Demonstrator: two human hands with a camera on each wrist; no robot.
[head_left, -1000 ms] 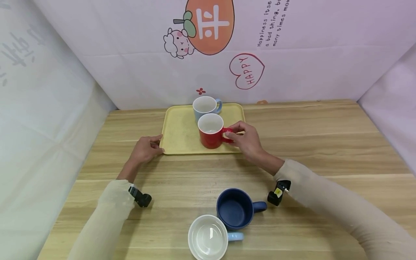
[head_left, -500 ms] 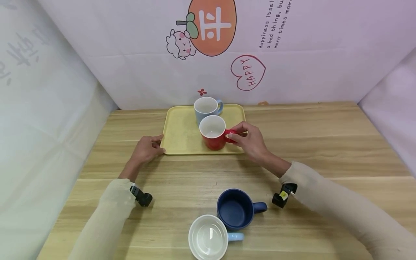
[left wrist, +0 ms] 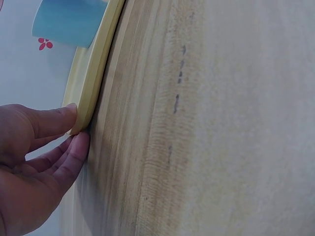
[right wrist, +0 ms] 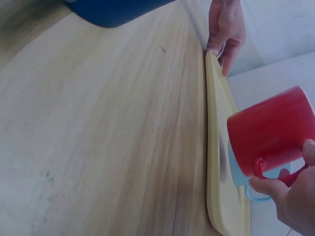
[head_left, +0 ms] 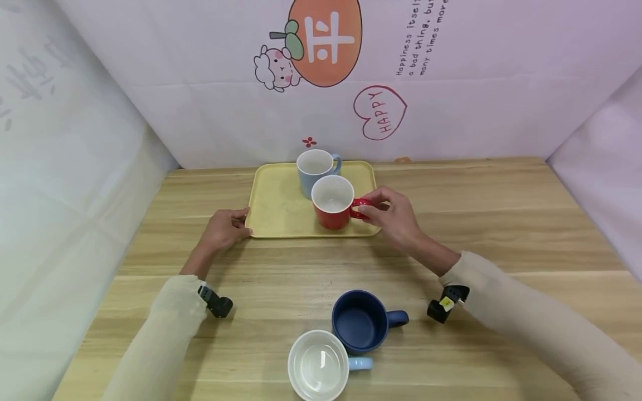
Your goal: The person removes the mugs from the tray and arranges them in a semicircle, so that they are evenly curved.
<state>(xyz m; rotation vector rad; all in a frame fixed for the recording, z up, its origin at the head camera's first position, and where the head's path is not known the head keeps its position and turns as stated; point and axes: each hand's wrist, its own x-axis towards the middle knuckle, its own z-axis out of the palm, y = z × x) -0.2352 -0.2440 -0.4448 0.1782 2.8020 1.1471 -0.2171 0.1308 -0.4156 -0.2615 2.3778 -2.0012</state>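
Note:
In the head view my right hand (head_left: 398, 217) pinches the handle of a red mug (head_left: 332, 218) with a white inside, over the right half of a yellow tray (head_left: 278, 209). The right wrist view shows this red mug (right wrist: 270, 125) tilted, its base close over the tray (right wrist: 212, 147). A light blue mug (head_left: 307, 182) stands on the tray just behind the red one, which partly hides it. At the tray's front left corner my left hand (head_left: 220, 231) grips the rim; the left wrist view has its thumb and fingers around that corner of the tray (left wrist: 93, 83).
Nearer on the wooden table (head_left: 271, 289) stand a dark blue mug (head_left: 360, 323) and, right beside it, a white-inside mug (head_left: 318, 365) with a light blue handle. Both handles point right. A printed white cloth (head_left: 215, 122) hangs directly behind the tray.
My right hand has shifted the red mug a little to the right over the tray, away from the light blue mug. The left hand stays at the tray's corner.

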